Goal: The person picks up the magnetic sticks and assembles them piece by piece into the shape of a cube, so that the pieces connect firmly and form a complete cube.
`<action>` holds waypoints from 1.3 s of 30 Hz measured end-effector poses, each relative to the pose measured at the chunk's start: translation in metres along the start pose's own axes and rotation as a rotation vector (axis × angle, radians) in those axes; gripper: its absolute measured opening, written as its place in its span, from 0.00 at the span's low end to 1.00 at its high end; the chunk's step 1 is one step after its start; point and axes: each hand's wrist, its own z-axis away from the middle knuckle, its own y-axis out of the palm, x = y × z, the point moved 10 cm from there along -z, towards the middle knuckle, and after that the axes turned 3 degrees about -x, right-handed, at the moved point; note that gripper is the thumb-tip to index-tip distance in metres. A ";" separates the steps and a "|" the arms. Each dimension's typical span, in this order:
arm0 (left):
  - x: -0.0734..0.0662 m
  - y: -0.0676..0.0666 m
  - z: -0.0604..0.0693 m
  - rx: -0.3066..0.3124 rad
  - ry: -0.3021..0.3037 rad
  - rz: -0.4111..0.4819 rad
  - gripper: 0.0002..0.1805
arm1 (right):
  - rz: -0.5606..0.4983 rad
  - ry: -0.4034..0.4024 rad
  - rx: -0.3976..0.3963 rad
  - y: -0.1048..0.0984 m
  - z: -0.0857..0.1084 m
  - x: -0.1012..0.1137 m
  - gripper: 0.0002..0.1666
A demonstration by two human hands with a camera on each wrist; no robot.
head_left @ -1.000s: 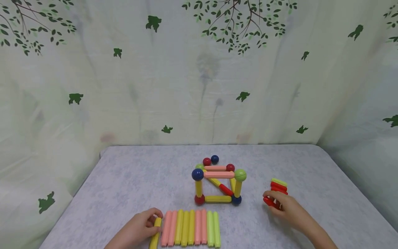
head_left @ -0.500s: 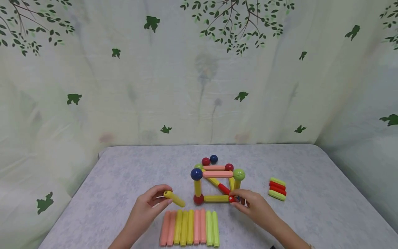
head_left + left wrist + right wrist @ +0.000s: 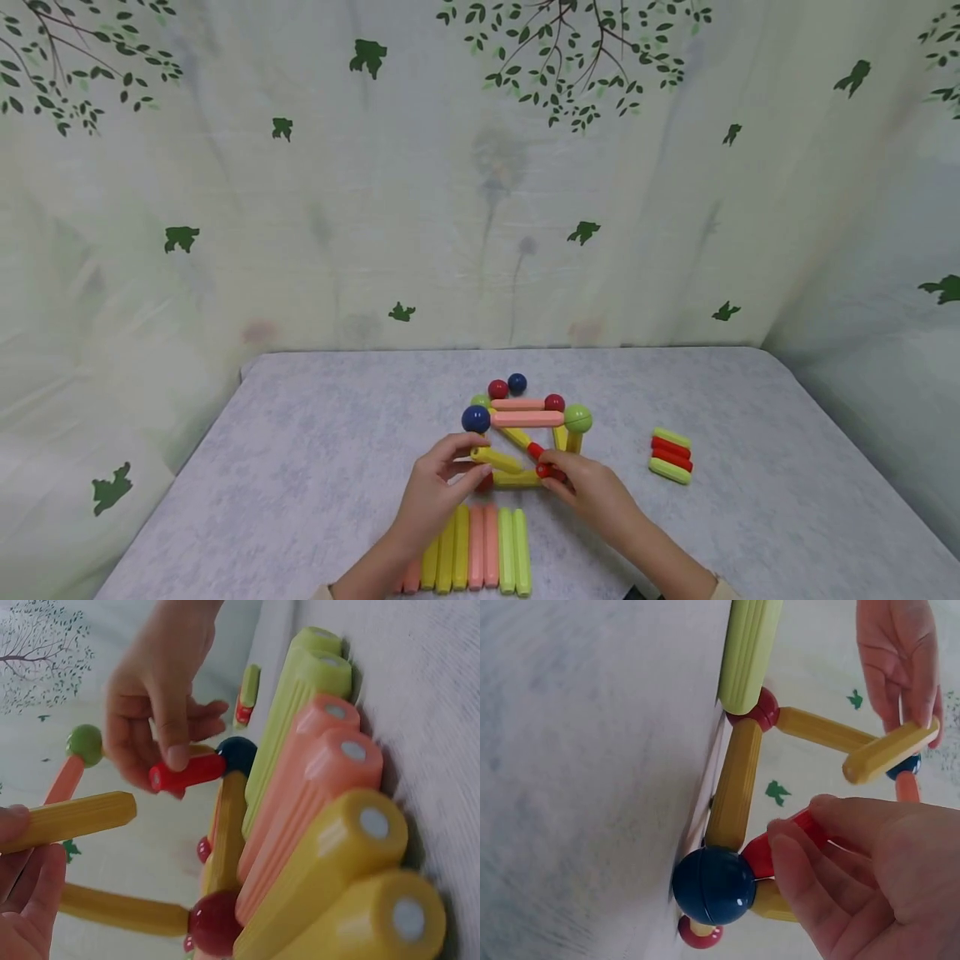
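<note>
Carried rightward since half a second ago, the left hand (image 3: 438, 483) now lies in front of the glossy, plastic-looking frame of rods and balls (image 3: 527, 419), its thumb and fingers pinching a yellow ribbed plastic rod (image 3: 497, 459) near one end. The right hand (image 3: 592, 492), at the frame's lower right corner, pinches a short red plastic rod (image 3: 191, 776) between thumb and fingertips. In the left wrist view, the red rod's inner end appears to meet a dark blue ball (image 3: 240, 755); the yellow rod's free end stands apart from it.

Partly concealed: in the head view, the dark blue ball lies behind the right hand, and the left hand covers part of a dark red ball (image 3: 215, 922). The left forearm crosses the salmon end of the row of long salmon, yellow and lime rods (image 3: 461, 550); a black object (image 3: 634, 593) is cut off by the lower edge, its nature unclear.

Unchanged from the earlier frame: the short red and lime rods (image 3: 671, 456) stacked at right, and two loose balls, red (image 3: 498, 389) and blue (image 3: 517, 384), behind the frame.

Support: a mottled pale grey tabletop (image 3: 337, 417). Background: pale cloth (image 3: 450, 208) printed with green leaves and branches.
</note>
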 end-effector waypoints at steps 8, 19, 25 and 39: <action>-0.001 0.021 -0.001 0.039 0.026 0.001 0.14 | -0.187 0.025 0.040 0.005 0.000 -0.003 0.16; 0.015 0.016 0.001 0.035 0.155 -0.138 0.17 | -0.554 0.033 0.064 0.011 0.000 -0.004 0.21; -0.007 -0.002 -0.001 -0.053 0.413 -0.551 0.33 | -0.569 0.062 0.055 0.013 -0.004 -0.004 0.16; 0.011 0.001 -0.032 0.028 0.189 -0.496 0.28 | -0.409 0.147 -0.109 0.005 -0.012 0.000 0.14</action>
